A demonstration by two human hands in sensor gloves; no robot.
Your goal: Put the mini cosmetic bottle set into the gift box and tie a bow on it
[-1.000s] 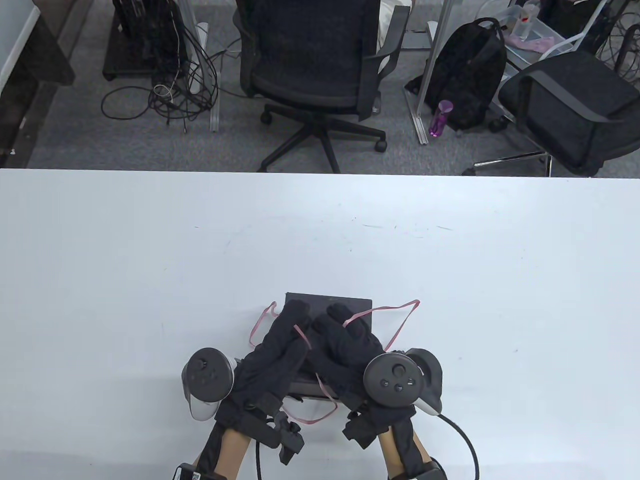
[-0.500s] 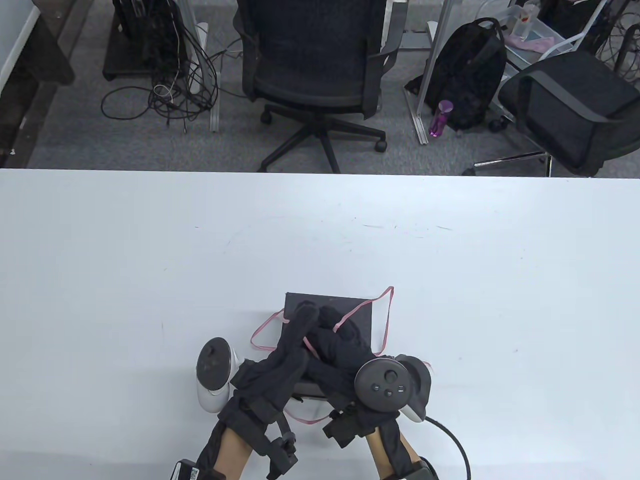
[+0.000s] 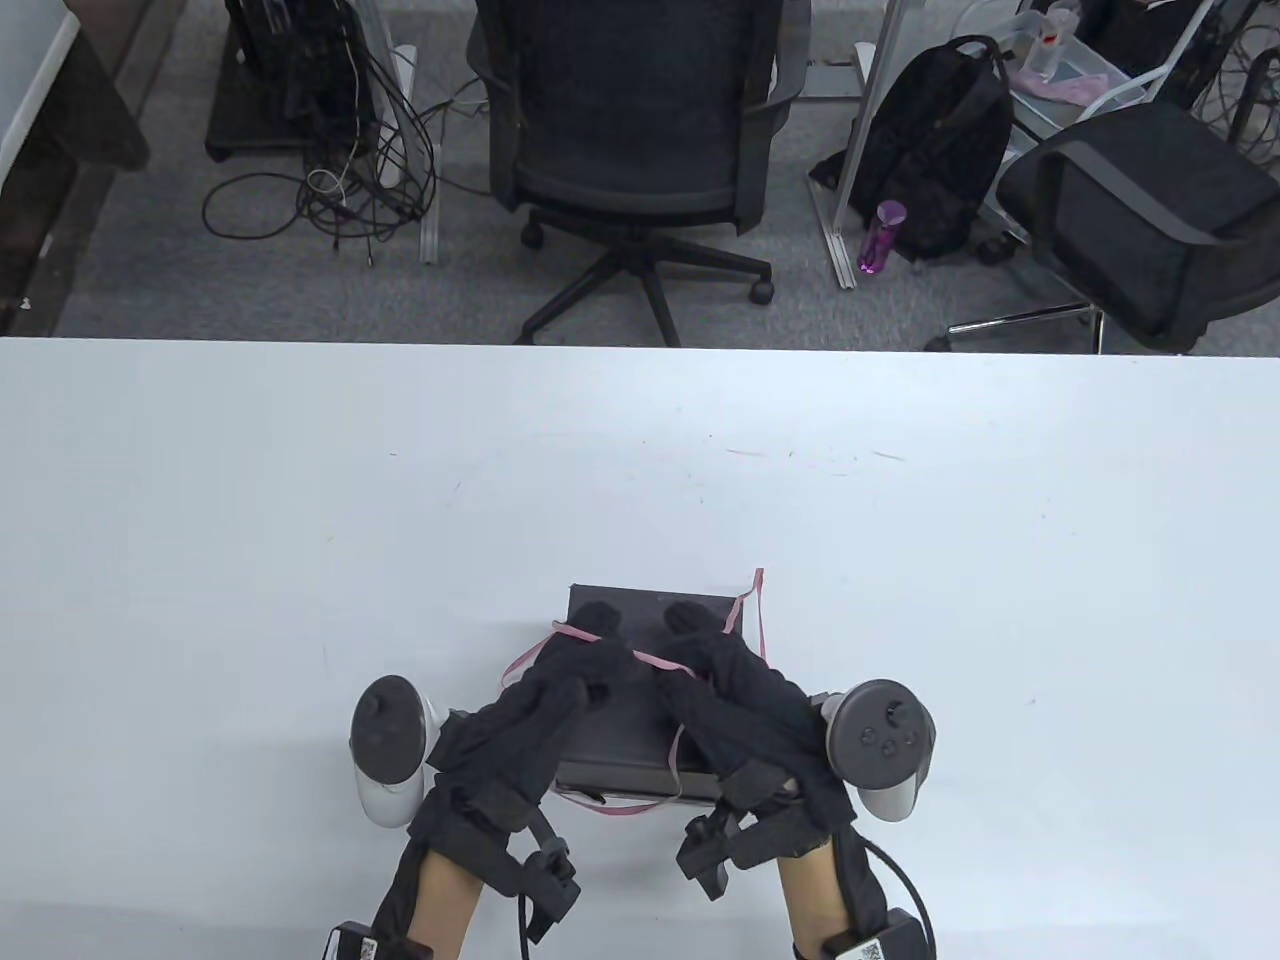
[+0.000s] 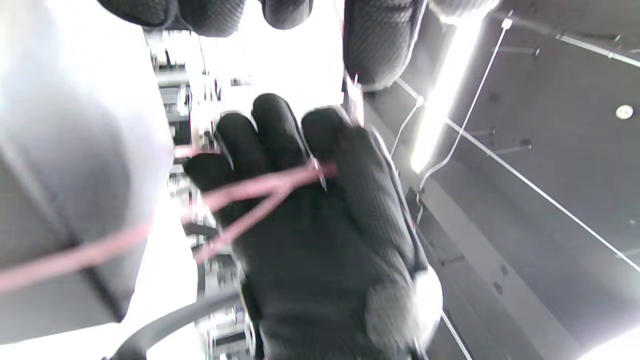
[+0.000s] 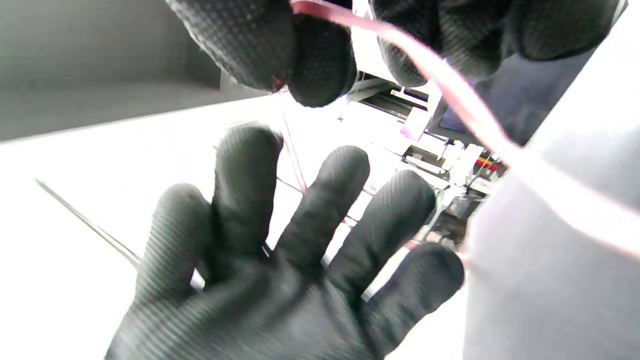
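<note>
A black gift box (image 3: 640, 610) lies closed near the table's front edge, with a thin pink ribbon (image 3: 645, 659) wrapped around it. Both gloved hands sit on the lid. My left hand (image 3: 590, 650) grips the ribbon on its side, where a small loop (image 3: 522, 662) sticks out. My right hand (image 3: 700, 645) pinches the ribbon on the other side, and a free end (image 3: 757, 600) rises beyond it. A short taut stretch runs between the hands. The right wrist view shows the fingertips (image 5: 280, 45) pinching the ribbon (image 5: 450, 75). No cosmetic bottles are visible.
The white table (image 3: 300, 500) stretches wide to both sides and beyond the box. Past its far edge stand office chairs (image 3: 640, 150), a black backpack (image 3: 940, 150) and a purple bottle (image 3: 880, 235) on the floor.
The hands, overlapping at the lid's middle, have pulled apart sideways and drawn the ribbon taut between them. The large loop on the right has shrunk to a short upright end.
</note>
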